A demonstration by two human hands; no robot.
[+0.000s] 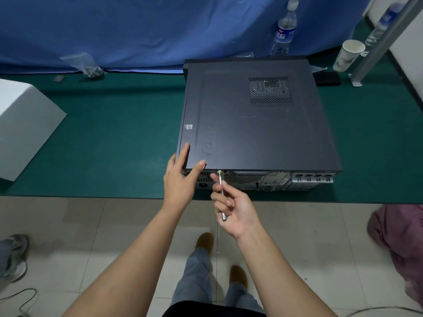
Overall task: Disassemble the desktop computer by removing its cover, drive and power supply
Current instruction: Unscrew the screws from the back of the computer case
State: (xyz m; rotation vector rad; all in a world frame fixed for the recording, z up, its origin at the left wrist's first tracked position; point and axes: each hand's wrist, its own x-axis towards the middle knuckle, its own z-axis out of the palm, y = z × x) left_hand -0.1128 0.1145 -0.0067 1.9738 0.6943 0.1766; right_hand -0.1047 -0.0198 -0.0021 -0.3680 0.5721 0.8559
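the dark grey metal desktop computer case (256, 115) lies flat on a green mat-covered table (114, 145), embossed lettering "len…" partly readable on its cover. the left hand (180, 177) rests spread on the near left corner. the right hand (233, 207) pinches a slim silver screwdriver (221, 193), tip at a rear-panel screw. a blue-labelled clear water bottle (285, 30), white paper cup (348, 54) and blue cloth backdrop (137, 26) stand behind; beige tiled floor (91, 236) below.

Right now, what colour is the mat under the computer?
Dark green mat, under the computer; seen from the head view.
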